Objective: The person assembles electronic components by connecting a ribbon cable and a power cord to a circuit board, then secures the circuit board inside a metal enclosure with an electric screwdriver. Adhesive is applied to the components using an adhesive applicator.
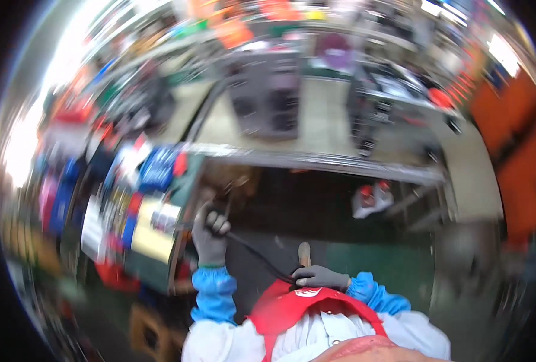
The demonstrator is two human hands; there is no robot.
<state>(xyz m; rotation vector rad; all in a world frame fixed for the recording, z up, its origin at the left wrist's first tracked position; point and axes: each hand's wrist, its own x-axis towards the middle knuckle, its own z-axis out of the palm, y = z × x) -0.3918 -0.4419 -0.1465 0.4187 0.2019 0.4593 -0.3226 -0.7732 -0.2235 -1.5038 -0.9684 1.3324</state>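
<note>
A black cord-like strip (257,256) runs between my two grey-gloved hands, in front of my red apron (280,304). My left hand (209,238) is raised beside the left bench, with its fingers closed around the strip's upper end. Something dark with pale spots shows at those fingers, too blurred to name. Close to my waist, my right hand (321,277) is closed on the lower end. Blue sleeve covers (213,292) reach up both forearms.
At left, a side bench (174,253) carries a yellow sheet (152,232) and a blue packet (158,168). Ahead runs a workbench with a metal front edge (316,161); a dark panel (263,96) lies on it. A round stool (466,256) stands at right. Motion blurs much of this.
</note>
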